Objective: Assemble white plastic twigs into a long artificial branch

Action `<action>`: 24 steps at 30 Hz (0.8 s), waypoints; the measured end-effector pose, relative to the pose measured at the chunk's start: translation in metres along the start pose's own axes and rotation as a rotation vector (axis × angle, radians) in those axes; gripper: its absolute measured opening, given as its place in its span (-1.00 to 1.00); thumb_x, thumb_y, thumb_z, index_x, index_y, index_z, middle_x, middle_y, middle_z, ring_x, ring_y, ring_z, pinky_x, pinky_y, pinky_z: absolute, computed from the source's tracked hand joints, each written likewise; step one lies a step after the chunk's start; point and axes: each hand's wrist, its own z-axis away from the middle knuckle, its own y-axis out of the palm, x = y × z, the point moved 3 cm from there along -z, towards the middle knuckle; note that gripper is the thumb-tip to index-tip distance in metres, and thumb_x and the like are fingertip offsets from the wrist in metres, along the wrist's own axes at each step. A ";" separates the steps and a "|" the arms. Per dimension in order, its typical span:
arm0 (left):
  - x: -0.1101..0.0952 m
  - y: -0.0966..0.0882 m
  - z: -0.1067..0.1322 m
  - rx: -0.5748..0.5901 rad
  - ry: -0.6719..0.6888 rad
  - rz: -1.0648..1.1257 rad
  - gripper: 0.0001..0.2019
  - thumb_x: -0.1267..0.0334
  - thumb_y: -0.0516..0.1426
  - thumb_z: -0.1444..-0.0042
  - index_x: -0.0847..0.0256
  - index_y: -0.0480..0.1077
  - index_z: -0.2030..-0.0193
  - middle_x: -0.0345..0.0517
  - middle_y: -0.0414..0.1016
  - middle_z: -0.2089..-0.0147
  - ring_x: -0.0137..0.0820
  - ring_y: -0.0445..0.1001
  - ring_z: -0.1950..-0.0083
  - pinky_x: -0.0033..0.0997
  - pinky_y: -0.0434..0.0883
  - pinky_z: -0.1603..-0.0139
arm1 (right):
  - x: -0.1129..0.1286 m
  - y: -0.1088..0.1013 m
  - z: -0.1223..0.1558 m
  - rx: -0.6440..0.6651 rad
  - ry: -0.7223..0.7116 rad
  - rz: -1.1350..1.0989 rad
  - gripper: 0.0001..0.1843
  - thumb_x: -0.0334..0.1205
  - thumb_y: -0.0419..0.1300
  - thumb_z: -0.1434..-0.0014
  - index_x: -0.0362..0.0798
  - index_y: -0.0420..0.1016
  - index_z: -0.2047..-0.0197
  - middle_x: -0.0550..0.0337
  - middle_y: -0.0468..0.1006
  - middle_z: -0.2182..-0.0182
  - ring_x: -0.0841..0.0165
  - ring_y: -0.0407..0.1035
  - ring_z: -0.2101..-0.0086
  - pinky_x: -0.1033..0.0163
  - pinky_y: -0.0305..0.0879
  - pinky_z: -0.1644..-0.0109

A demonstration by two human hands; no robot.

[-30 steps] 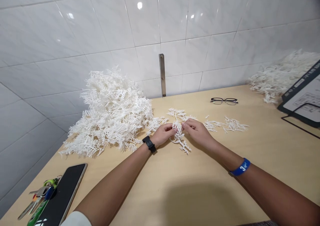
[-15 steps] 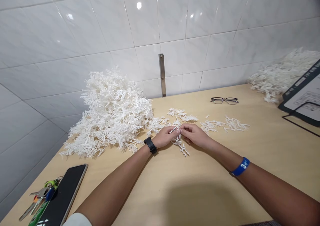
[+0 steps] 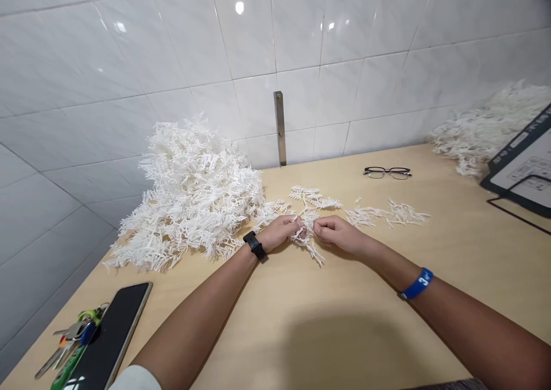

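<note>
A white branched plastic sprig, coral-like in shape, is pinched in my left hand, its lower twigs pointing toward me. Just to the right, my right hand has its fingers curled together at the sprig's edge; whatever is between those fingertips is too small to make out. Left of both hands rises a big heap of the same white sprigs. Loose sprigs lie behind my hands, and a small spread of white twigs lies beyond my right hand.
Eyeglasses rest near the wall. A phone with keys beside it lies at the front left. On the right are another white pile and a dark-framed board with a wire stand. A metal bracket is fixed to the tiles.
My hands have drawn apart slightly, opening a gap between their fingertips. The sprig has shifted a little left with my left hand.
</note>
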 end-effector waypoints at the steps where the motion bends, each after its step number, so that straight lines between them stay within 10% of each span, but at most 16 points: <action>1: 0.001 0.000 0.000 -0.002 0.006 0.014 -0.60 -0.05 0.12 -0.13 0.31 0.33 0.45 -0.13 0.34 0.43 -0.46 0.27 0.38 -0.42 0.22 0.27 | 0.003 -0.004 0.000 -0.061 -0.020 0.095 -0.68 -0.15 0.05 -0.15 -0.02 0.08 0.57 0.37 0.09 0.68 0.50 -0.05 0.61 0.31 -0.12 0.50; 13: 0.006 -0.002 -0.002 -0.120 -0.017 -0.035 -0.55 -0.12 0.20 -0.05 0.32 0.35 0.44 -0.18 0.31 0.44 -0.49 0.25 0.38 -0.44 0.20 0.28 | 0.026 -0.047 0.013 -0.502 0.346 1.056 -0.71 -0.19 0.04 -0.06 -0.05 0.20 0.65 0.16 0.30 0.67 0.38 0.07 0.59 0.23 -0.18 0.43; 24: 0.000 0.003 -0.001 -0.154 -0.019 -0.076 -0.64 -0.01 0.24 -0.01 0.33 0.41 0.39 -0.17 0.36 0.40 -0.48 0.30 0.35 -0.46 0.23 0.27 | 0.021 -0.003 0.003 -0.318 0.042 0.671 -0.53 0.08 0.05 -0.21 -0.04 0.07 0.58 0.33 0.12 0.63 0.45 0.03 0.55 0.30 -0.09 0.45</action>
